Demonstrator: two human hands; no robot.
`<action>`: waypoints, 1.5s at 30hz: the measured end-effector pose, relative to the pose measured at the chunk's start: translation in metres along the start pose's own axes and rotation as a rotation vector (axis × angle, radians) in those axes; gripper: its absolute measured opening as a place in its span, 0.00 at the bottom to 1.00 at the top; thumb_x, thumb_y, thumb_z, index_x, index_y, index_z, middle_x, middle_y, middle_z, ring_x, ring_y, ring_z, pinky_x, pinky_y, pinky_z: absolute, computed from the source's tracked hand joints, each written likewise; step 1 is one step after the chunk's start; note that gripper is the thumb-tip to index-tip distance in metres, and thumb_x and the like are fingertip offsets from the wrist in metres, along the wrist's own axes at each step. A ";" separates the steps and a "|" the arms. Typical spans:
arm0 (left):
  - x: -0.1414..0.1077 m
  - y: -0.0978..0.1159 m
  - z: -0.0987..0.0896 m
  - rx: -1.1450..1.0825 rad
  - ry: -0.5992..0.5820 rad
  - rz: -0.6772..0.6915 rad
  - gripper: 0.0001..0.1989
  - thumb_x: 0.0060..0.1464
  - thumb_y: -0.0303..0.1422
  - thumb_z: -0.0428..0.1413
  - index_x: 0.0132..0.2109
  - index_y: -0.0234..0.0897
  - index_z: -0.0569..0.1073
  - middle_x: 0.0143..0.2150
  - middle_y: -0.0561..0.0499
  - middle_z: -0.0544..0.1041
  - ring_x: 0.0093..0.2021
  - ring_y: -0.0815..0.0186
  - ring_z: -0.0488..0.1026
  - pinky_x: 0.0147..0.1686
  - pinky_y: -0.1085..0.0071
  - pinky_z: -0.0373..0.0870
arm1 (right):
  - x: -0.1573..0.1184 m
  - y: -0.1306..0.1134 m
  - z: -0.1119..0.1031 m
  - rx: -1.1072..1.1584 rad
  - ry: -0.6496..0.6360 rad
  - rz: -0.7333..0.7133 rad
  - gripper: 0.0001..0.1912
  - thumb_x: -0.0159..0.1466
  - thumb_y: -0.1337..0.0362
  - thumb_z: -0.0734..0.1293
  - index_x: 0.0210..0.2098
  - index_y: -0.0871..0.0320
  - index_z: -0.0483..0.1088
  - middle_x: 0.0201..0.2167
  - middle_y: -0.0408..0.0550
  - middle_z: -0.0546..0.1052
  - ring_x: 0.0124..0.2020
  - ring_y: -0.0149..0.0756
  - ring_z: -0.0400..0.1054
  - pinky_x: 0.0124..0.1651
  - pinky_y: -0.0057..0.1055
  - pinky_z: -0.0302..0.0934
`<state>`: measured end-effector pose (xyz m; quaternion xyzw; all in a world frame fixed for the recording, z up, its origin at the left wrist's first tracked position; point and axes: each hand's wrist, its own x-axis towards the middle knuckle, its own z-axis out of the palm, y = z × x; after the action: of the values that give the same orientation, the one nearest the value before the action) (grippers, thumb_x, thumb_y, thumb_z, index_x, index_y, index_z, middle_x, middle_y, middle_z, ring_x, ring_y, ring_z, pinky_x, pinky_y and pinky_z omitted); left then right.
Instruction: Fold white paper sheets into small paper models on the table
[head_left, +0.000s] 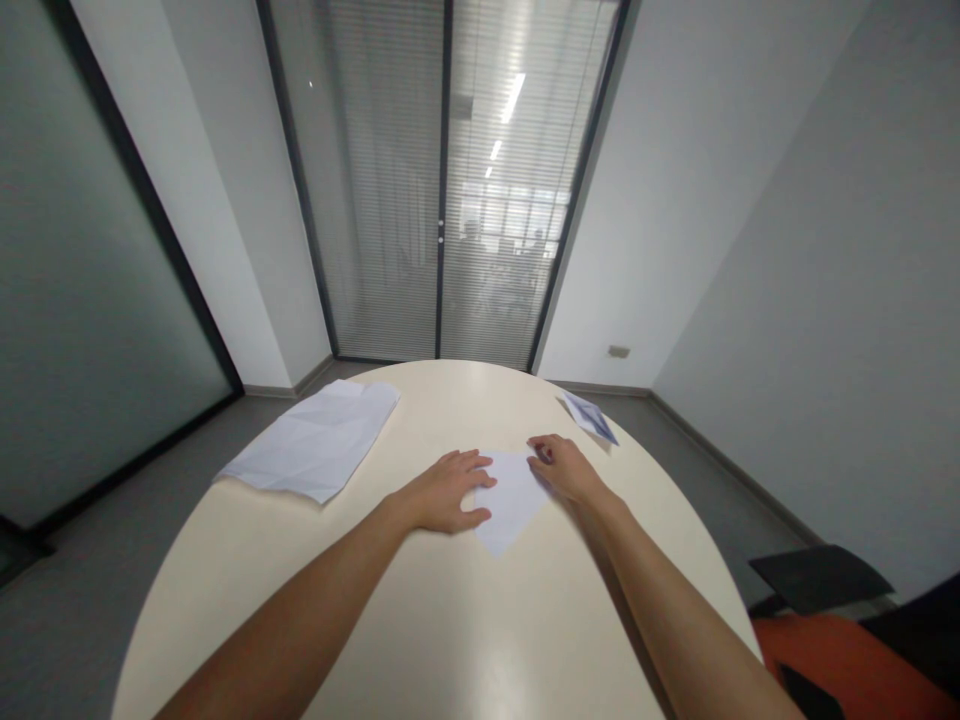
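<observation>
A white sheet of paper (506, 505), pointed at its near end, lies on the round cream table (450, 610) between my hands. My left hand (454, 490) rests on its left edge, palm down with the fingers spread. At the upper right edge of the sheet is my right hand (561, 467), its fingers bent and drawn together at the paper. What those fingertips grip, if anything, is too small to make out.
Large creased white sheets (319, 440) lie at the table's left edge. A folded paper piece (590, 418) sits near the far right edge. An orange and black chair (847, 640) stands at the lower right. Glass doors (442, 180) are beyond the table.
</observation>
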<state>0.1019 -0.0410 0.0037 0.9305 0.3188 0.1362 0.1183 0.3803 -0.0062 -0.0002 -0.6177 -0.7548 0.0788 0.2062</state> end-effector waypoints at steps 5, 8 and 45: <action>0.000 0.001 -0.001 -0.003 -0.002 -0.003 0.26 0.57 0.43 0.58 0.60 0.40 0.70 0.70 0.42 0.61 0.71 0.48 0.54 0.68 0.46 0.51 | 0.002 0.001 0.001 0.035 -0.013 -0.042 0.21 0.62 0.66 0.67 0.54 0.61 0.73 0.47 0.55 0.78 0.44 0.41 0.72 0.51 0.33 0.63; 0.000 0.002 -0.002 -0.007 -0.002 -0.007 0.26 0.57 0.43 0.59 0.60 0.40 0.70 0.69 0.42 0.62 0.71 0.48 0.54 0.67 0.46 0.51 | 0.003 0.001 0.001 0.020 -0.016 -0.068 0.19 0.63 0.65 0.65 0.53 0.62 0.75 0.46 0.56 0.78 0.43 0.41 0.72 0.51 0.34 0.62; 0.004 -0.014 -0.013 0.161 0.125 -0.024 0.15 0.61 0.26 0.52 0.51 0.42 0.77 0.51 0.49 0.78 0.52 0.59 0.71 0.55 0.60 0.63 | -0.007 -0.015 -0.009 -0.020 -0.068 -0.237 0.14 0.65 0.69 0.62 0.45 0.60 0.77 0.46 0.55 0.79 0.48 0.42 0.71 0.54 0.32 0.60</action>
<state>0.0930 -0.0262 0.0128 0.9228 0.3466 0.1666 0.0249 0.3713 -0.0180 0.0118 -0.5231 -0.8298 0.0671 0.1822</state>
